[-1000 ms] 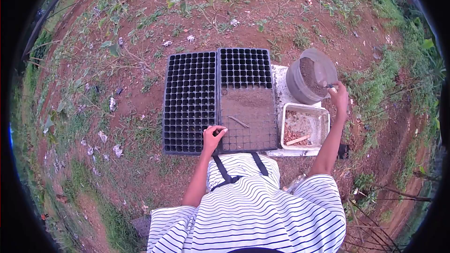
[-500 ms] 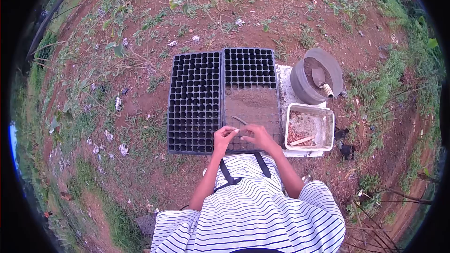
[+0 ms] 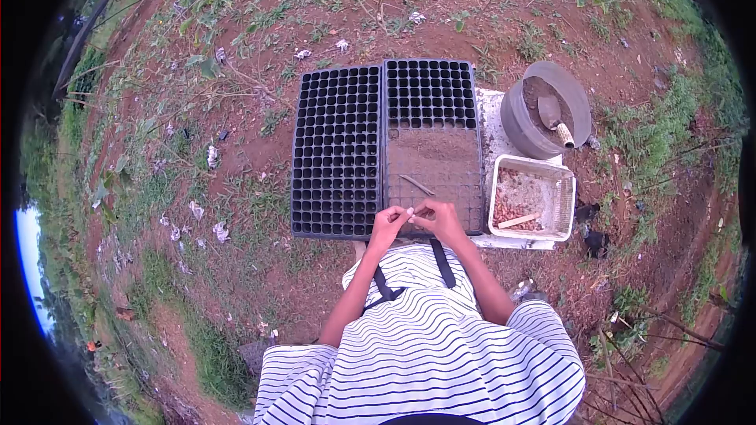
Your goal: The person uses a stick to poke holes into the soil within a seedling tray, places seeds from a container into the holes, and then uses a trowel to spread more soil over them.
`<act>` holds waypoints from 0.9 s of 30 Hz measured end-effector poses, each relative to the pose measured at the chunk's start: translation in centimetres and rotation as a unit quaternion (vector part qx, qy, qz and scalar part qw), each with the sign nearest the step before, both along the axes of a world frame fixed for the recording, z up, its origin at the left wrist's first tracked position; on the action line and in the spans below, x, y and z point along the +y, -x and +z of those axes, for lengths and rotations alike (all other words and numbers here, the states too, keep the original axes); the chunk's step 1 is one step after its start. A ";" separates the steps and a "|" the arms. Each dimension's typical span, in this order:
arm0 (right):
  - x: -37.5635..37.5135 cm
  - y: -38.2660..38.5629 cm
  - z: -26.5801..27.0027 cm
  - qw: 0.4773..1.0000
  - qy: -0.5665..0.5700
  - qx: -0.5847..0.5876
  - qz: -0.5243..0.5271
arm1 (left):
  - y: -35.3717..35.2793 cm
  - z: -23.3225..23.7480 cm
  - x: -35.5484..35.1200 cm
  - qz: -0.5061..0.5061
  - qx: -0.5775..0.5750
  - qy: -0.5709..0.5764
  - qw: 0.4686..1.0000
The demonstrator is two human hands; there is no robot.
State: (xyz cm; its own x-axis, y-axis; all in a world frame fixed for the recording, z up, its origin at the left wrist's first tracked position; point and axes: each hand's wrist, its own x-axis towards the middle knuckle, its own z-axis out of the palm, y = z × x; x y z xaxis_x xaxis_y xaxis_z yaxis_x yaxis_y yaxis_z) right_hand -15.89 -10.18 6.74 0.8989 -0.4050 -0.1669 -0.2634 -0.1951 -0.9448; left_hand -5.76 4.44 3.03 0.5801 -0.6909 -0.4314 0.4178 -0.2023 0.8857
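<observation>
My left hand (image 3: 389,224) and my right hand (image 3: 438,220) meet over the near end of the soil-filled seedling tray (image 3: 433,145). Both have their fingers pinched. A tiny pale thing shows at the left fingertips; its kind is too small to make out, and whatever the right fingers hold is hidden. Just beyond my hands, a thin grey stick (image 3: 417,184) lies slantwise on the soil. The tray's far cells are unfilled and black, while brown soil covers the rest. Against its left side lies a second seedling tray (image 3: 335,149) with unfilled cells.
Right of the trays, a white plastic basket (image 3: 532,197) holds reddish-brown seeds or bits and a flat wooden piece (image 3: 520,220). Behind it stands a grey bucket (image 3: 523,126) of soil with a trowel (image 3: 557,120) inside. Both rest on a white board (image 3: 492,122). Weeds and leafy plants surround them.
My right hand has moved left, so its fingertips now meet those of my left hand. The stick shows more fully on the soil. The whole view has shifted a little.
</observation>
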 end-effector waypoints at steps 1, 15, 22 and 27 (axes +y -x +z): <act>0.3 0.0 -0.1 1.000 -0.006 0.015 -0.009 | 0.1 -0.1 0.3 0.009 0.000 0.003 1.000; 1.3 -2.3 1.0 1.000 -0.025 -0.002 0.000 | -1.2 0.9 2.3 0.064 0.047 -0.009 0.997; 1.3 -1.8 0.4 0.998 -0.042 0.007 -0.048 | -2.4 0.3 1.5 -0.008 0.040 0.014 0.999; 1.4 -2.6 1.3 0.995 -0.049 0.047 -0.067 | -3.8 0.1 1.2 -0.038 0.045 0.009 0.998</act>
